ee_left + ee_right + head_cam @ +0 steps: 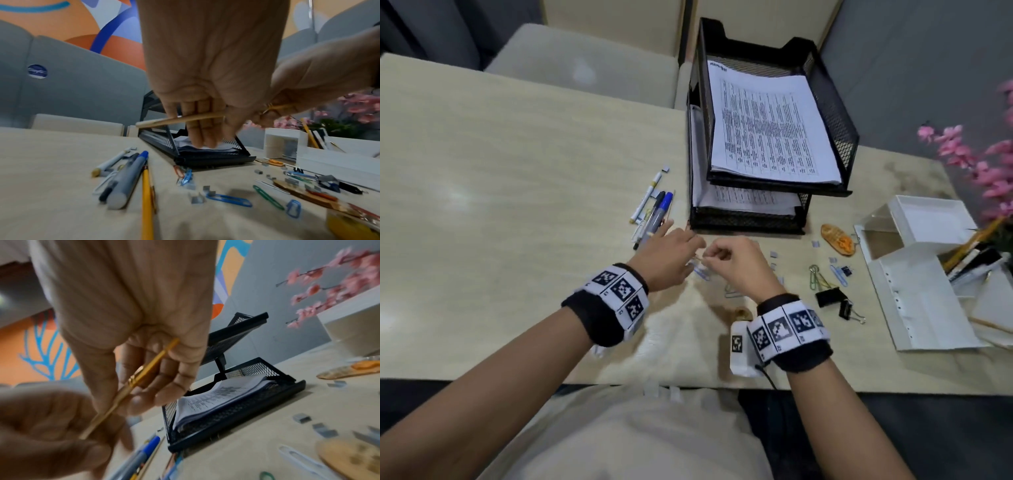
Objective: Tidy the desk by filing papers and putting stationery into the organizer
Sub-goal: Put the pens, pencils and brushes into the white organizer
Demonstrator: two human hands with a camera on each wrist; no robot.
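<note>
A thin yellow pencil [131, 382] is held level above the desk, between both hands.

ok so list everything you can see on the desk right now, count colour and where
paper tray: one, black mesh, two tiers, far middle of desk
printed papers: stacks in both tiers, white
organizer: one, white, right edge, holding pencils
pens and markers: several, white, grey, blue and yellow, left of the tray
paper clips: several, blue, green, orange and white, scattered near the hands
binder clips: at least two large black, right of the hands
staple blocks: several, grey, scattered
clear pouch: one, orange contents, right of the tray front
pink flowers: one spray, far right
gold pencil-like stick: one, held between both hands
left hand: grips one end
right hand: fingers pinch the other end
</note>
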